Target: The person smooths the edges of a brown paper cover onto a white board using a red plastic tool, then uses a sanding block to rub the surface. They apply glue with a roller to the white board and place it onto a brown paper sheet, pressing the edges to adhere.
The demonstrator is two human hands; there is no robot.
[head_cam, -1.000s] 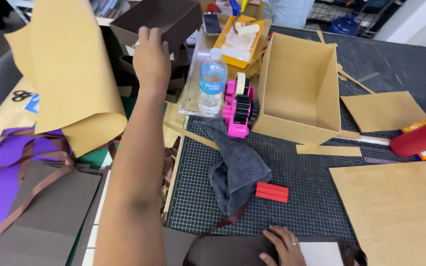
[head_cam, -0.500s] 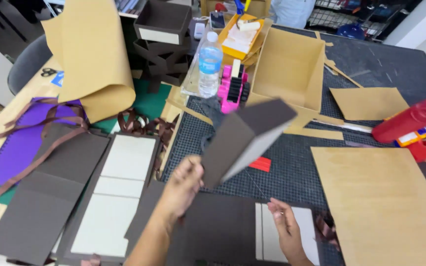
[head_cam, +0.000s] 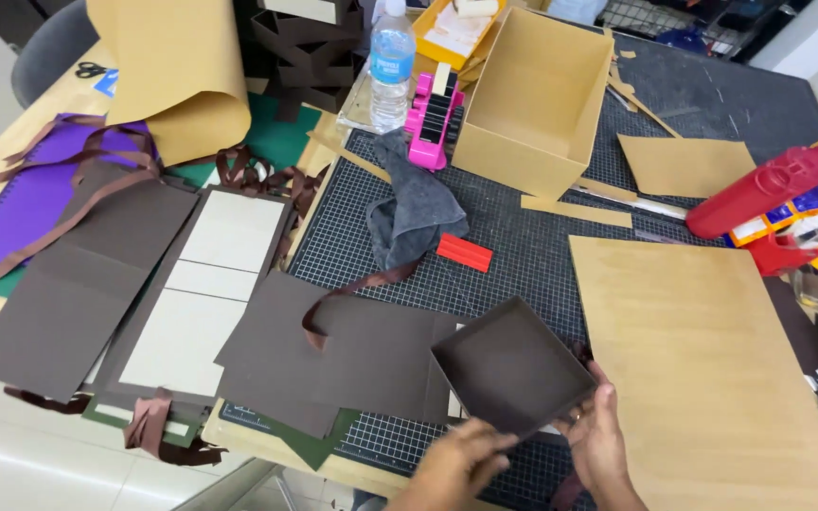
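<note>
Both my hands hold a shallow dark brown box tray (head_cam: 511, 365), open side up, low over the black cutting mat (head_cam: 523, 227). My left hand (head_cam: 461, 456) grips its near corner from below. My right hand (head_cam: 601, 431) holds its right near edge, a ring on one finger. Under the tray lie flat dark brown paper sheets (head_cam: 352, 350) with a brown ribbon (head_cam: 352, 289) curling across them.
A grey cloth (head_cam: 414, 213), a red block (head_cam: 465, 252), a pink tape dispenser (head_cam: 433, 118), a water bottle (head_cam: 391, 61) and an open kraft box (head_cam: 537, 99) sit farther back. Kraft board (head_cam: 702, 360) lies at right, brown covers with white panels (head_cam: 191, 284) at left, a red bottle (head_cam: 759, 189) far right.
My left arm came back from the far stack with the brown tray. The tray, tilted in the air half a second ago, now sits level and lower, held by both hands.
</note>
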